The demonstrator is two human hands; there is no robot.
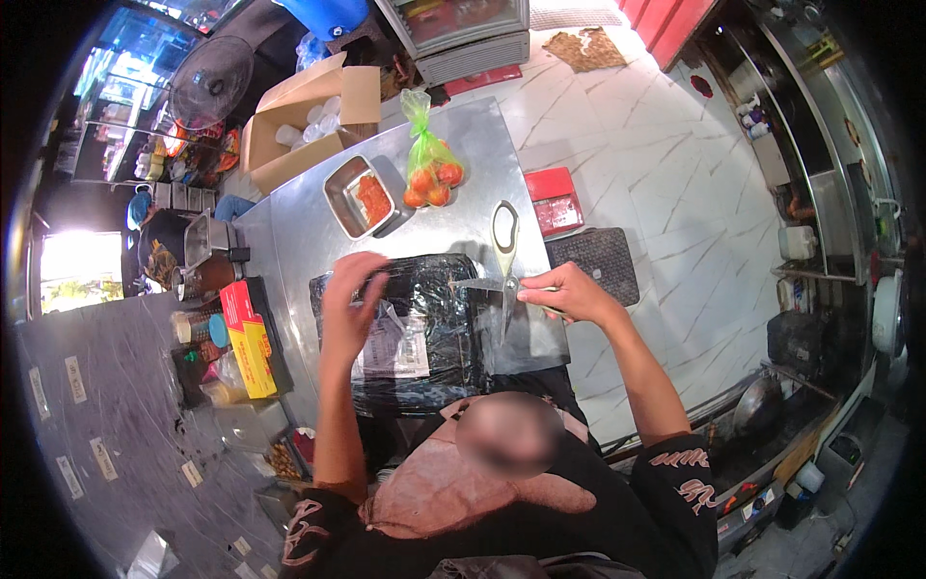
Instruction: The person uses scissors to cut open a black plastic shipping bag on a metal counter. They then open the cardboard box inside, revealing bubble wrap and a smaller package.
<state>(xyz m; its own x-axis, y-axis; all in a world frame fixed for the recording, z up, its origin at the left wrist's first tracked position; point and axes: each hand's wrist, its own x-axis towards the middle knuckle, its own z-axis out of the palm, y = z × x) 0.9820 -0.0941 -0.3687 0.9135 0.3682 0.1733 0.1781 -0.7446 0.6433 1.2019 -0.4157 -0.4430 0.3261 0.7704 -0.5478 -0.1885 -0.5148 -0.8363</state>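
Observation:
A package wrapped in black plastic (448, 326), with a printed label under clear film, lies on the stainless steel table (289, 246) in front of me. My right hand (561, 293) grips one handle of a pair of scissors (505, 250), whose blades are spread apart; one blade points left over the package's right part. My left hand (354, 297) is raised over the package's left part, fingers apart, holding nothing. Beyond the package stand a metal pan (347, 213) with a chopped red food in it and a knotted green plastic bag (432, 177) of tomatoes.
An open cardboard box (296, 166) with plastic cups stands past the table's far left edge. A red-and-yellow carton (249, 340) is at the left. Right of the table are a red appliance (553, 201) and a dark textured panel (593, 266). Another person (163, 242) is at the far left.

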